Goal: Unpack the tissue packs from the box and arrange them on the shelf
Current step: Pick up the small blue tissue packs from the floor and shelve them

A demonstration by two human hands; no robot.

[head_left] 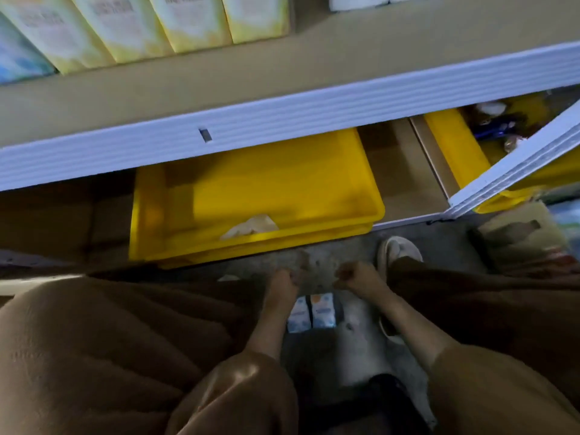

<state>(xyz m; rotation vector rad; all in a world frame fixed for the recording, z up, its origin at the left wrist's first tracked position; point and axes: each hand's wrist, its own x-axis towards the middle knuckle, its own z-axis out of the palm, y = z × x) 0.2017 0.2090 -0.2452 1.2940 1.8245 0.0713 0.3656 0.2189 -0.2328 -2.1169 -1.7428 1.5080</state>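
Dark cardboard boxes [62, 221] at far left under the shelf [282, 133], whose ribbed white edge runs overhead. Next, a smooth yellow plastic tub [251, 196], nearly bare inside, with a strip of gritty floor [276, 262] open before it. Left hand [284, 282] curled shut, right hand [354, 277] fisted too; what they grip, I cannot tell. Tissue packs [312, 312] lie low between the forearms. A pale shoe [398, 249] sits just right.

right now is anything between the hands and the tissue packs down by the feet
Nothing visible. The left hand and right hand, both curled shut, hover just above the tissue packs low between the knees. Whether they hold anything is unclear.
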